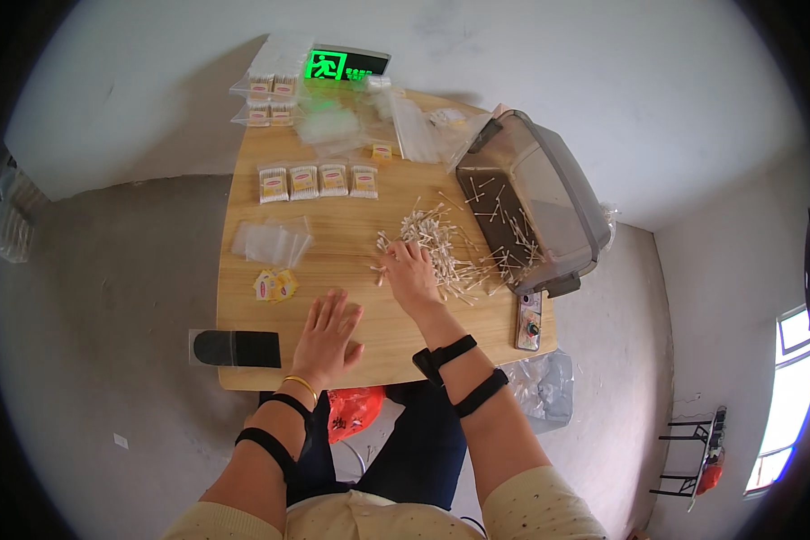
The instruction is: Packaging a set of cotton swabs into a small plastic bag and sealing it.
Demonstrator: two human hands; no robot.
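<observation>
A loose heap of cotton swabs (436,236) lies on the wooden table, spreading toward the tipped bin on the right. My right hand (411,274) is at the heap's near left edge, its fingers bent down and drawn together on some swabs; the fingertips are partly hidden. Nearer to me, my left hand (329,337) rests palm down by the table's front edge, fingers stretched out and holding nothing. Beyond it lie small yellow-and-white labels (275,285) and a few clear plastic bags (274,241). Farther back, several filled swab packs (319,182) stand in a row.
A grey translucent bin (558,193) lies on its side at the right, swabs inside. Below it is a phone (528,322). A black flat pad (236,348) sits at the front left. Bags and packs (272,101) crowd the back, beside a green exit sign (346,65).
</observation>
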